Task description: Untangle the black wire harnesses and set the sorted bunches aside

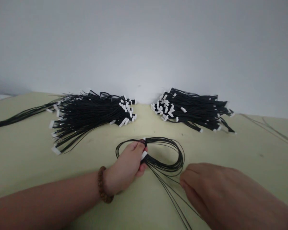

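My left hand (127,167) grips a looped bundle of thin black wires (164,155) at its white plastic connectors (144,155), with the loops standing out to the right. My right hand (206,191) lies just right of the loops, its fingertips against several loose wire strands (169,188) that trail toward me. Whether those fingers pinch the strands is hidden. Beyond my hands lie a large pile of black wires with white connectors (93,119) and a second pile (189,110).
A wooden bead bracelet (104,185) circles my left wrist. Black-framed glasses (108,96) rest on the left pile. A pale green table top (33,153) meets a white wall (144,41). Long wires (21,116) extend off the left side, and thin ones (268,127) lie at right.
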`<state>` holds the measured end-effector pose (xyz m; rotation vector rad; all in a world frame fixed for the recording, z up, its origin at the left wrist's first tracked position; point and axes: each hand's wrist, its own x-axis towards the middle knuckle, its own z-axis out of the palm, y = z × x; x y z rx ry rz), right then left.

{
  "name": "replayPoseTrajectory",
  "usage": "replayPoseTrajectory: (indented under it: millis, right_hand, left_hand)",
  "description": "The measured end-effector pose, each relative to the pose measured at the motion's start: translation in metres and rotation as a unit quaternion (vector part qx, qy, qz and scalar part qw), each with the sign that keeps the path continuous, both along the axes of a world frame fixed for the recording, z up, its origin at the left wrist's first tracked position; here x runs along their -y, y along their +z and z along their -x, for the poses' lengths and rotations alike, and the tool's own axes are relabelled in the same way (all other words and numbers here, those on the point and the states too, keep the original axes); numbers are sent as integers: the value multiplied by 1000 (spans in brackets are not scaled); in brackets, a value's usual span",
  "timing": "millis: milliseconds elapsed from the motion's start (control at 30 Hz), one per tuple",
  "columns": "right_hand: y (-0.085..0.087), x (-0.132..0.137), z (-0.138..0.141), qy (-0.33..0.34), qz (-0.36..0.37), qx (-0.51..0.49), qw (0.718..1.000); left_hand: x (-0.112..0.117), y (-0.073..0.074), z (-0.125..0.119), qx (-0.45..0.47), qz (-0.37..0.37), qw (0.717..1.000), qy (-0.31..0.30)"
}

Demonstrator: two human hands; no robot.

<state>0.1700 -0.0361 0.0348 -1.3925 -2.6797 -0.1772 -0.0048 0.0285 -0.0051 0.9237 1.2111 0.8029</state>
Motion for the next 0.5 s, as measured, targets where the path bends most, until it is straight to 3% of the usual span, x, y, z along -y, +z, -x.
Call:
replayPoseTrajectory:
  millis: [133, 300, 500]
  right_hand:
    - [-10, -7, 20, -19, 71, -2, 997]
    - [-15, -23, 32, -55, 129, -83, 987]
    - [-21, -27, 32, -67, 145, -153, 975]
  left_hand:
    - [0, 3, -1, 11, 4, 1000, 0]
    - [2, 4, -2, 5, 9, 1000, 12]
    - [3, 4, -3, -16, 0, 1000, 14]
